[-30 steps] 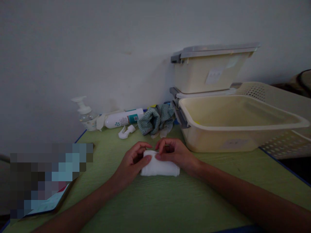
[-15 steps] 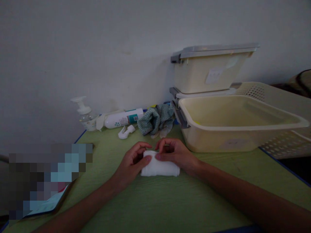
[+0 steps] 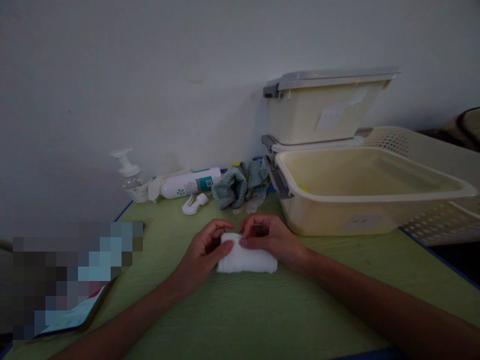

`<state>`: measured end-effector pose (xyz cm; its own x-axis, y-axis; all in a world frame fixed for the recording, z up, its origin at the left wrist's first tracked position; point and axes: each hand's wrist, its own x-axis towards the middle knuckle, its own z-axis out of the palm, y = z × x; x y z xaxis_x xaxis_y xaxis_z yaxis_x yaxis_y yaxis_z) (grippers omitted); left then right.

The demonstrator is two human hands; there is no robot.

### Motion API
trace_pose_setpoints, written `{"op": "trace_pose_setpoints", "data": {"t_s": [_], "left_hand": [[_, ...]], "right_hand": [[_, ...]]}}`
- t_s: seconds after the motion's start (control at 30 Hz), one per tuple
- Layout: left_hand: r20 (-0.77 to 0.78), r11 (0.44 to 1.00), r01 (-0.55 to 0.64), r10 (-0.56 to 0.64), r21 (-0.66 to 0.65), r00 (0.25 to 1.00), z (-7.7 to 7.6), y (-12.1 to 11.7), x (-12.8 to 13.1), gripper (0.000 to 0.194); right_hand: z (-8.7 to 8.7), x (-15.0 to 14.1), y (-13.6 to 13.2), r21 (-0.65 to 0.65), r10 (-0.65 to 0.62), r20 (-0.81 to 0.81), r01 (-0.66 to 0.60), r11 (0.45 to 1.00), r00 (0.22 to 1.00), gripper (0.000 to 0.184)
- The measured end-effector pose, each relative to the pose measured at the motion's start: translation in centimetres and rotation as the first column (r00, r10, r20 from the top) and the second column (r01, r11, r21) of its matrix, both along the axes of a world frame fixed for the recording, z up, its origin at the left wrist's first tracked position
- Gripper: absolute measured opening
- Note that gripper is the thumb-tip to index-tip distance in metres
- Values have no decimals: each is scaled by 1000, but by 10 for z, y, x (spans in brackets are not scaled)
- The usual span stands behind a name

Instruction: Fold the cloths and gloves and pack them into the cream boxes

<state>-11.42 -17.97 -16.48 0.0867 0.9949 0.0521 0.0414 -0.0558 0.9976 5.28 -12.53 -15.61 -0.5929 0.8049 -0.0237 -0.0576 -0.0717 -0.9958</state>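
Observation:
On the green table (image 3: 232,315) lies a folded white cloth (image 3: 249,260), a small, thick rectangle. My left hand (image 3: 208,250) grips its far left part, thumb on top and fingers curled behind. From the right, my right hand (image 3: 270,237) pinches the far edge close to the left thumb, its fingers bent over the back. The two hands nearly meet at the fingertips. What the fingers do behind the cloth is partly hidden.
Behind the hands are a crumpled grey-green cloth (image 3: 240,185), a white bottle (image 3: 191,182) on its side, a white spray head (image 3: 195,203) and a pump bottle (image 3: 131,180). To the right stand an open cream bin (image 3: 345,215) and a lidded box (image 3: 300,115). A blurred-out flat object (image 3: 71,320) lies left.

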Motion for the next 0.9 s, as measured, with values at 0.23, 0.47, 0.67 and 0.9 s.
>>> {"op": "trace_pose_setpoints", "data": {"t_s": [0.23,0.47,0.67,0.9], "left_hand": [[1,1000,5,-5,-9,1000,-2,1,-1,33],[23,1000,13,-12,-13,1000,0,1,-1,33],[33,1000,3,-2,-2,999,1,0,-1,36],[1,998,16,-16,64,1000,-5,-1,-3,34]], "right_hand": [[1,0,-1,11,-6,0,6,1000,1000,35],[0,0,0,23,3,-2,-3,1000,1000,35],[0,2,5,91,68,95,-77,993,993,31],[2,-2,4,313,175,343,-288,905,923,32]]}}
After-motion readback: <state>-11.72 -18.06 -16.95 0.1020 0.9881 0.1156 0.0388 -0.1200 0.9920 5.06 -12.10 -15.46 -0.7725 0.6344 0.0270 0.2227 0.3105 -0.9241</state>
